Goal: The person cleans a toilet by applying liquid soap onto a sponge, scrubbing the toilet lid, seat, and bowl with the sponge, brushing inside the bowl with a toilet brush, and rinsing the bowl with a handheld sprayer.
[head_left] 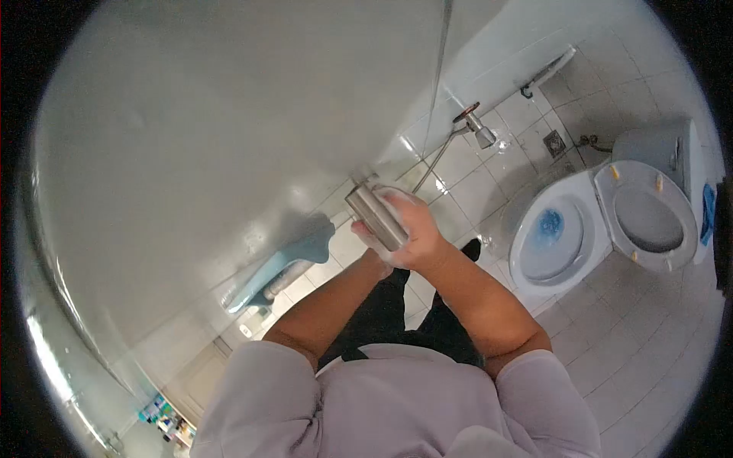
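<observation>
A brushed-metal cylinder (376, 215) slants through the middle of the view, its upper end close to the grey surface. Along its right side my right hand (418, 223) is curled, white foam on the fingers, closed about the cylinder. My left hand (376, 262) comes in from below left and meets the cylinder's lower end. Most of its fingers are hidden behind the cylinder and the right hand. Foam also shows around the left side. I cannot tell whether the cylinder is fixed to the surface behind it.
A big smooth grey surface (191, 130) fills the upper left. Left of my hands is a pale blue curved fixture (284, 256). A metal valve with a hose (477, 128) stands out over wet tiles. On the right is a toilet (561, 259) with its lid up. Small bottles (162, 412) show lower left.
</observation>
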### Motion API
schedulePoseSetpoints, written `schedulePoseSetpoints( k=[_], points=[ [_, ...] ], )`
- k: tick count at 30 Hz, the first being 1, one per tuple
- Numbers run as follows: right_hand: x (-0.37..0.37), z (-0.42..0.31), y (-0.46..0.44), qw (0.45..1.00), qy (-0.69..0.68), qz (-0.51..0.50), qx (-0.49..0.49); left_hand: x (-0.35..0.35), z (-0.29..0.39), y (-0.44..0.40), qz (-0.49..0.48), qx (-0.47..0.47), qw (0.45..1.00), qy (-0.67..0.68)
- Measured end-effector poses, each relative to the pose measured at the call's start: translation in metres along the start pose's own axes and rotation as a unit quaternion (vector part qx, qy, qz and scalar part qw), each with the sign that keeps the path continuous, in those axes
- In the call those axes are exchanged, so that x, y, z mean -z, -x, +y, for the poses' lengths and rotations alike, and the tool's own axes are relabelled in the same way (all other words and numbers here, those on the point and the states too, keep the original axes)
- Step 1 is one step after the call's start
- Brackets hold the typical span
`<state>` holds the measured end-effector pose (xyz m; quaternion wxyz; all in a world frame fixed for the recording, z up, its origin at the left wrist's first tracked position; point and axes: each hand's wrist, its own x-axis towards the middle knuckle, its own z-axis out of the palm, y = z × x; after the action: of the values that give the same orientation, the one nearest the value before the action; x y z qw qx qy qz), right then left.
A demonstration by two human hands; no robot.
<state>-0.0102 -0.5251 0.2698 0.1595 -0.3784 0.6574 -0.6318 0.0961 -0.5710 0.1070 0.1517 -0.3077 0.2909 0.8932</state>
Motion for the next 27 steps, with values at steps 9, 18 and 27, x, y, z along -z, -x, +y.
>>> schedulePoseSetpoints(
  k=[9, 18, 27],
  points=[
    [0.027, -0.060, -0.014, 0.966, 0.058, 0.142, 0.209, 0.023, 0.003, 0.007, -0.042, 0.049, 0.998, 0.004],
    [0.095, 0.005, 0.188, 0.738, -0.131, 0.635, -0.185, -0.035, -0.004, 0.033, -0.009, 0.296, 0.874, -0.384],
    [0.171, 0.088, 0.328, 0.686, 0.159, 0.581, -0.408, -0.080, -0.041, -0.034, 0.021, 0.258, 0.865, -0.430]
  ],
)
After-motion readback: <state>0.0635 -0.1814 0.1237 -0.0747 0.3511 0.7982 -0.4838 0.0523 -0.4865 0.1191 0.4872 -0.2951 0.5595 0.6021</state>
